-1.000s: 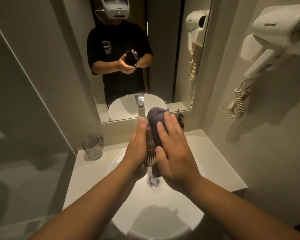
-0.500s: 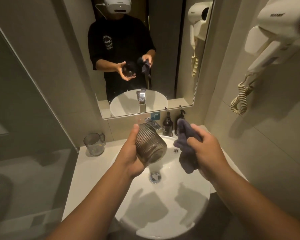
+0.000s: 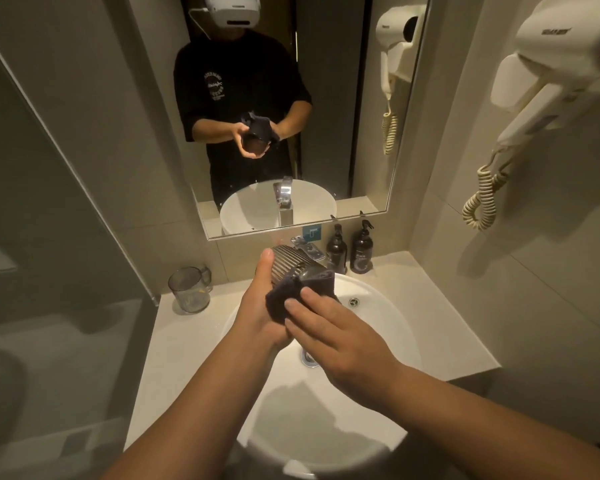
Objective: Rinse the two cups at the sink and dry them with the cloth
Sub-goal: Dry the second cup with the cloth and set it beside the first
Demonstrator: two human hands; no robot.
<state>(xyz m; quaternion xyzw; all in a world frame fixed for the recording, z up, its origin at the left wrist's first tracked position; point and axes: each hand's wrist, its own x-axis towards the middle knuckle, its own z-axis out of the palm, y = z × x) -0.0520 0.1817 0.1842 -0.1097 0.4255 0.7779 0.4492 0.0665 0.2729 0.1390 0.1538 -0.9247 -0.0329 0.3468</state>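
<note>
Half a second ago the right hand [image 3: 340,336] held the cloth [image 3: 293,294] off to the right of the basin [image 3: 388,320]; it has since come back to the middle, and the cloth now lies against the ribbed cup [image 3: 293,263] again. Right fingers [image 3: 302,313] lie straight and close together, pressing the dark cloth flat onto the cup's near end, where it is bunched. Whether the right thumb is curled round the cloth cannot be told, since it is hidden. Left fingers are hidden behind the cup and cloth; the left thumb [image 3: 265,265] runs up the cup's left side, so the left hand [image 3: 257,313] grips the cup. That cup lies tilted on its side above the basin's back edge, with its far end towards the tap [image 3: 307,249].

Both forearms reach in from the lower edge and meet over the basin, above the drain [image 3: 309,358]. A second, clear cup [image 3: 189,289] with a handle stands upright on the counter [image 3: 187,341] to the left of the basin, well apart from the hands. Two dark pump bottles [image 3: 349,249] stand just behind the basin on its right. A mirror [image 3: 343,133] on the wall behind the basin reflects the person holding cup and cloth. A white hair dryer [image 3: 548,77] with a coiled cord hangs on the wall to the right of the basin
</note>
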